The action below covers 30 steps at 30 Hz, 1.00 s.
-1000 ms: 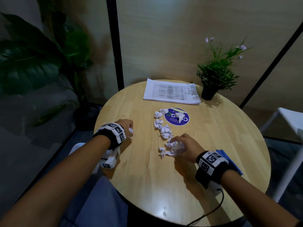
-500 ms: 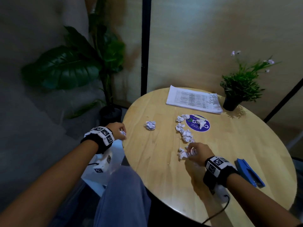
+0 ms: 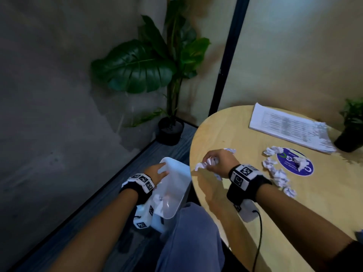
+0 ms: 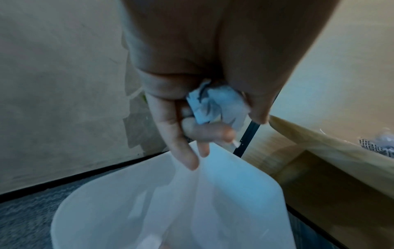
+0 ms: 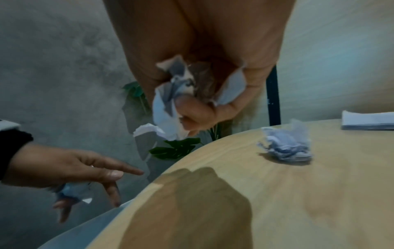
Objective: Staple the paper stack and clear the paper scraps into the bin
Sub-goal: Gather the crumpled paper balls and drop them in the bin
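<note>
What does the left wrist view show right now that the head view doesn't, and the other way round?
Left wrist only: the crumpled scrap pinched in the left hand, right above the open bin; the head view hides that scrap behind the hand.

Head only: the right hand gripping scraps at the table edge, loose scraps near the blue round sticker, the paper stack, and the tall plant.

Both: the left hand over the white bin, with the table edge beside it.

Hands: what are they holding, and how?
Each holds crumpled paper scraps. The left hand pinches one scrap over the bin; the right hand clutches several scraps.
</note>
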{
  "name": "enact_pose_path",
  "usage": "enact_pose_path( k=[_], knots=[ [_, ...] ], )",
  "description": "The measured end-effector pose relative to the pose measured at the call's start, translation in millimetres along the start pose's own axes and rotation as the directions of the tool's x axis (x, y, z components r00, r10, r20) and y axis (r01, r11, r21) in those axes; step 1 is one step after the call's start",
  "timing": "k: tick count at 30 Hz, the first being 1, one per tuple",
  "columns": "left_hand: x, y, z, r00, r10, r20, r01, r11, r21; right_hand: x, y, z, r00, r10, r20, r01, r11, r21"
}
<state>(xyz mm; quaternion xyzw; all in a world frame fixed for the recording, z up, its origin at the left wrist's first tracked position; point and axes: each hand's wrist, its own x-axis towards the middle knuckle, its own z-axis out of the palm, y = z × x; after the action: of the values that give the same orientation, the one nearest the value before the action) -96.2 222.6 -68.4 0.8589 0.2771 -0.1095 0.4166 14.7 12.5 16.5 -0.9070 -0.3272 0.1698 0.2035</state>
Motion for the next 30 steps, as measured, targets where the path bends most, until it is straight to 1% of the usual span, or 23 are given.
enact_pose_path(
  k=[2,4,7,9,14,17,20,24,27,30],
  knots=[
    [5.5,-7.0,2.6,0.998,-0.02,-0.054,0.017,0.998,-0.057,19.9,-12.1,9.3,0.999,-0.003,0.039,0.004,1.0,-0.012],
    [12.3,-13.3,4.2,0.996,-0.047,-0.082,0.04,0.996,-0.084,37.8,-21.9,20.0,0.996,-0.021,0.09,0.023,0.999,-0.028],
    [17.7,-21.6,7.0,0.995,-0.07,-0.065,0.059,0.986,-0.157,60.6,-30.9,37.5,0.984,-0.03,0.178,0.035,0.999,-0.025],
    [18.1,-27.5,8.3,0.997,-0.071,-0.041,0.063,0.983,-0.173,72.5,-36.0,50.1,0.974,-0.021,0.227,0.027,0.999,-0.021],
    [17.0,-39.5,9.3,0.995,-0.098,-0.03,0.092,0.983,-0.159,88.4,-50.4,74.1,0.967,0.05,0.248,-0.053,0.999,0.003],
    [17.9,-43.0,11.0,0.993,-0.108,-0.037,0.1,0.981,-0.167,91.6,-52.8,78.5,0.962,0.037,0.269,-0.036,0.999,-0.008],
    [19.4,-45.2,13.8,0.995,-0.084,-0.054,0.073,0.981,-0.18,94.1,-53.6,76.4,0.962,0.031,0.27,-0.047,0.998,0.05],
    [24.8,-45.8,16.4,0.998,-0.049,-0.034,0.04,0.976,-0.213,97.5,-52.4,74.6,0.962,0.023,0.273,-0.037,0.998,0.046],
    [27.4,-43.4,17.5,0.997,-0.073,-0.039,0.06,0.964,-0.26,97.1,-50.4,75.2,0.962,0.026,0.274,-0.062,0.991,0.122],
    [25.9,-39.9,16.0,0.993,-0.071,-0.09,0.046,0.966,-0.256,92.5,-47.6,69.8,0.964,0.02,0.264,-0.071,0.98,0.184]
  ],
)
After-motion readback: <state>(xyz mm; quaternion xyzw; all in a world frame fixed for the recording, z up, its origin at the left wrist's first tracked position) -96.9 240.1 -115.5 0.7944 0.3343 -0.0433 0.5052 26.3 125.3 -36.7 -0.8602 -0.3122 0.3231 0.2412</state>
